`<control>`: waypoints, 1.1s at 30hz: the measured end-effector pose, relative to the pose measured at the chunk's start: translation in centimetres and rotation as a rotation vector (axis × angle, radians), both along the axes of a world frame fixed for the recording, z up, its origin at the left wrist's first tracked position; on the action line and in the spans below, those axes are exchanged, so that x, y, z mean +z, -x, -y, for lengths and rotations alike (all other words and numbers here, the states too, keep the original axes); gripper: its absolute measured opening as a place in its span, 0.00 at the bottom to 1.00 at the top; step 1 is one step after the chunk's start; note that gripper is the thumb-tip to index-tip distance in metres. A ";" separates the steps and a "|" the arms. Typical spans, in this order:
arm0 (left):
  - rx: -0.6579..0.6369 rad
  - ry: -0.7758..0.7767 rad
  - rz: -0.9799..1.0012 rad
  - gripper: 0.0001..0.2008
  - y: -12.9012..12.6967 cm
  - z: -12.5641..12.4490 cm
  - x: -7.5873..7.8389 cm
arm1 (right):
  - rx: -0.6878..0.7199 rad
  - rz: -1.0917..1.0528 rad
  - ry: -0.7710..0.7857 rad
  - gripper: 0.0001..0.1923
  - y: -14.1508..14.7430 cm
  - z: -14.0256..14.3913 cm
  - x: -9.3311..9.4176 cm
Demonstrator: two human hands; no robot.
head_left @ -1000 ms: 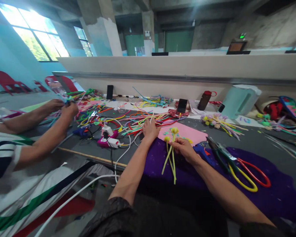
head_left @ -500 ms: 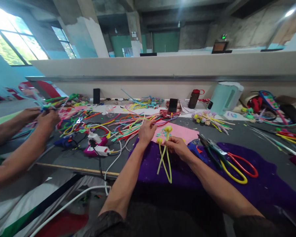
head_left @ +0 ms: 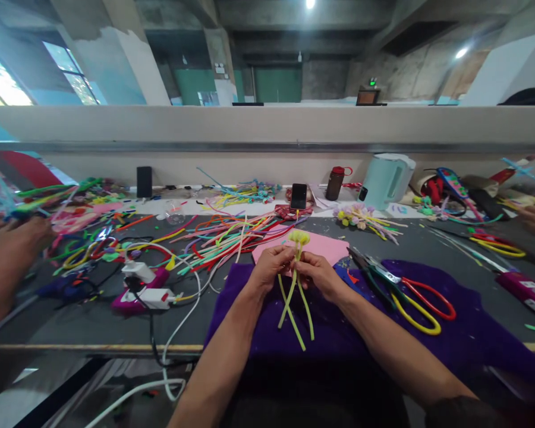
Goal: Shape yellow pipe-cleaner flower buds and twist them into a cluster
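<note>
Over the purple cloth (head_left: pixel 236 309), my left hand (head_left: pixel 271 267) and my right hand (head_left: pixel 321 273) meet, both closed in a pinch. Between their fingertips are yellow pipe-cleaner flowers (head_left: pixel 298 238), heads bunched together on top. Their yellow-green stems hang below my fingers and cross each other. My fingertips hide the upper stems. Just behind lies a pink sheet (head_left: pixel 330 246) with small scraps on it. To the right of my right hand, pliers (head_left: pixel 374 273) and scissors with red and yellow handles (head_left: pixel 421 303) lie on the cloth.
Loose pipe cleaners (head_left: pixel 223 238) spread behind my left hand. A power strip (head_left: pixel 145 291) with a white cable sits at left. A phone (head_left: pixel 298 196), a bottle (head_left: pixel 334 183) and a kettle (head_left: pixel 387 181) stand at the back. Other people's hands (head_left: pixel 24 238) show at both sides.
My left hand has come from the pink sheet to join my right hand at the flowers. The flower heads are now bunched closer together. The view has turned right.
</note>
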State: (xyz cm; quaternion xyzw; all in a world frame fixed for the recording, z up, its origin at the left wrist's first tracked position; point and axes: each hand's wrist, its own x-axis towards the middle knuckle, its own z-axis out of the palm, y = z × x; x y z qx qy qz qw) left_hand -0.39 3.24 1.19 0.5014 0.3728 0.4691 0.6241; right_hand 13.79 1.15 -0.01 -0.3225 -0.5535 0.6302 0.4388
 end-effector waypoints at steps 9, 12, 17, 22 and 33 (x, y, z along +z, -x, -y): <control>0.073 0.069 0.089 0.15 -0.2 -0.2 -0.2 | -0.021 0.095 -0.029 0.14 0.1 0.0 -0.3; 0.091 0.045 0.071 0.15 -0.2 -0.4 -0.5 | -0.126 0.084 -0.025 0.16 0.1 -0.3 -0.4; 0.061 0.015 0.019 0.15 -0.3 -0.6 -0.9 | -0.171 0.074 -0.040 0.16 0.0 -0.8 -0.7; 0.084 0.030 0.048 0.17 0.4 -1.1 -0.9 | -0.161 0.072 -0.032 0.14 0.1 -0.7 -0.7; 0.652 0.068 0.101 0.14 4.7 -5.2 -2.2 | -0.125 0.139 -0.043 0.13 0.2 -0.6 -1.3</control>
